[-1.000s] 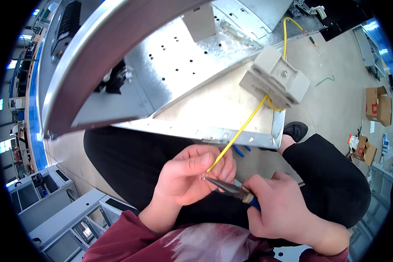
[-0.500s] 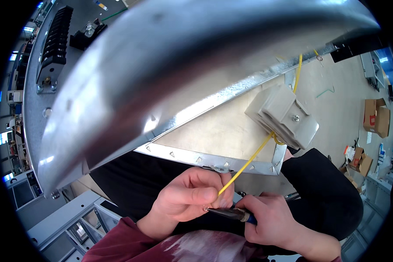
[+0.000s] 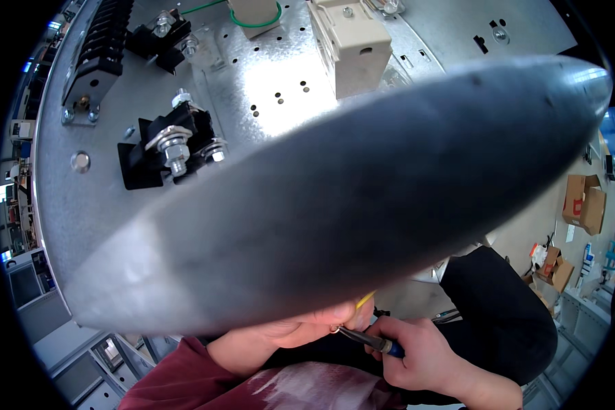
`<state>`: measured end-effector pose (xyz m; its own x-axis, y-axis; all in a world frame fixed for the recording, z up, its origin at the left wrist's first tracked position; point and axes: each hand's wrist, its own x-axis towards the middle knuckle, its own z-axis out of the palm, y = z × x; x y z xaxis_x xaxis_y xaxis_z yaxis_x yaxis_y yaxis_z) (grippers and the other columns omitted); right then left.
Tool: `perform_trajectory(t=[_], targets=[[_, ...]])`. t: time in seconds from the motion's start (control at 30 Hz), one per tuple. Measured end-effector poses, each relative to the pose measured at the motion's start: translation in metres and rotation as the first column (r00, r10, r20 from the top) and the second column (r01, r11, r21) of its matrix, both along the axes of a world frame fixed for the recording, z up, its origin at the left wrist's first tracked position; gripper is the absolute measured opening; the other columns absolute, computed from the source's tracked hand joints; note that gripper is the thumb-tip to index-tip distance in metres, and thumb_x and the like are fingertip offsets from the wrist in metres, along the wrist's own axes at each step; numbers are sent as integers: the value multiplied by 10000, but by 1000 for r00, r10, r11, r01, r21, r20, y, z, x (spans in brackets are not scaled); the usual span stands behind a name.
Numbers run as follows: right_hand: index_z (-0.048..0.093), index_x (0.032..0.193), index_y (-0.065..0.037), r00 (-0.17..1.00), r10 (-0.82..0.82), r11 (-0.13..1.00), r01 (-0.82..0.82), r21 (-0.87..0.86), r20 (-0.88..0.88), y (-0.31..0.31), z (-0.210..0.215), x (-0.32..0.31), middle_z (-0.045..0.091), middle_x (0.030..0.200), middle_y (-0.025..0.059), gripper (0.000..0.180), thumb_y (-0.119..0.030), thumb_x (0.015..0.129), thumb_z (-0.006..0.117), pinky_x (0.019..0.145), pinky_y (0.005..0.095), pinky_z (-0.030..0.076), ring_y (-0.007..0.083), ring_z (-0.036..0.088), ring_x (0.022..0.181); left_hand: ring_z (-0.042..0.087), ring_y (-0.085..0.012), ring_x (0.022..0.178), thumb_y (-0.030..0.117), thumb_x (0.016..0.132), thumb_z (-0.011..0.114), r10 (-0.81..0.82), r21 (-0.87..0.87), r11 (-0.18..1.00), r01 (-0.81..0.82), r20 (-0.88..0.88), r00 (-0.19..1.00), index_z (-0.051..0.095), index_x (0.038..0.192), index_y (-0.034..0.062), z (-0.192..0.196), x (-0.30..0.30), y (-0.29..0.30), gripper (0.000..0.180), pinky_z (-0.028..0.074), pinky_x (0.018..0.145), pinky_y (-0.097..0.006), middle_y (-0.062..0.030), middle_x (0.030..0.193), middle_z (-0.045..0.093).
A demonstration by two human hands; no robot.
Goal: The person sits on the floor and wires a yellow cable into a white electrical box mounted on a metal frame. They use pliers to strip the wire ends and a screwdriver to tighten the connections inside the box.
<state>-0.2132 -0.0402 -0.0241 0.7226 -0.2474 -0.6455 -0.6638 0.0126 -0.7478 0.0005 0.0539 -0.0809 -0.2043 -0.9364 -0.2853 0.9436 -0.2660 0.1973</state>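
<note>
My left hand [image 3: 295,333] pinches the end of a yellow wire [image 3: 365,299], its upper part hidden behind a blurred metal edge. A bare, copper-coloured curl [image 3: 335,329] sticks out at the fingertips. In my right hand [image 3: 420,352] is a pair of slim-nosed pliers [image 3: 354,334] with dark blue grips, closed around their handles. The jaw tips meet the bare wire end right beside my left fingers. Most of the wire is out of sight behind the metal.
A large blurred metal edge [image 3: 362,191] crosses close overhead. Beyond it, a galvanized panel [image 3: 253,75] carries black terminal blocks [image 3: 92,75], bolted black holders [image 3: 171,143] and a beige block [image 3: 352,48]. Cardboard boxes [image 3: 583,205] stand on the floor at right.
The view has shifted, so the metal edge now covers the beige block on the wire and much of my left hand. More of the panel shows. Both hands keep their hold at the wire end.
</note>
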Motion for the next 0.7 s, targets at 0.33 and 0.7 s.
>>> perform_trajectory(t=[0.33, 0.7], targets=[[704, 1230, -58, 998, 66, 993, -65, 95, 1, -19, 4, 5, 781, 1090, 162, 369, -3, 875, 617, 912, 442, 617, 388, 770, 1015, 574, -287, 929, 216, 1051, 721, 9, -31, 999, -9, 14, 1000, 721, 902, -44, -3, -1, 1, 300, 462, 806, -399, -165, 906, 648], [702, 1226, -42, 988, 140, 974, -125, 191, -66, -61, 41, -26, 796, 1055, 115, 464, 72, 788, 600, 924, 402, 609, 317, 786, 1031, 669, -208, 750, 465, 1136, 530, 313, -261, 947, -187, 881, 354, 737, 1052, -95, 7, 10, 22, 603, 526, 694, -313, -159, 877, 705]])
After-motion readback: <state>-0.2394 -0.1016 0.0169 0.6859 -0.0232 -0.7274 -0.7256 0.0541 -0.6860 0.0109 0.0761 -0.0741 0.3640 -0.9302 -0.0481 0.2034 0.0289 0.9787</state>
